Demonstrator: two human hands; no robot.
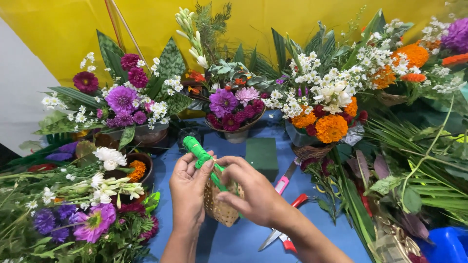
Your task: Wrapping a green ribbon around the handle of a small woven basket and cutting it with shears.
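My left hand (187, 190) holds a small woven bamboo basket (220, 208) over the blue table (243, 243) and pinches a green tape roll (196, 147) at its top. My right hand (248, 192) grips the basket's right side, with fingers on the green tape strip running down it. Both hands meet at the middle of the view.
A dark green foam block (262, 153) lies just behind the hands. Red-handled scissors (285, 234) and a pink-handled knife (283, 181) lie to the right. Flower arrangements in baskets and pots (234, 109) ring the table, with loose leaves (414, 175) on the right.
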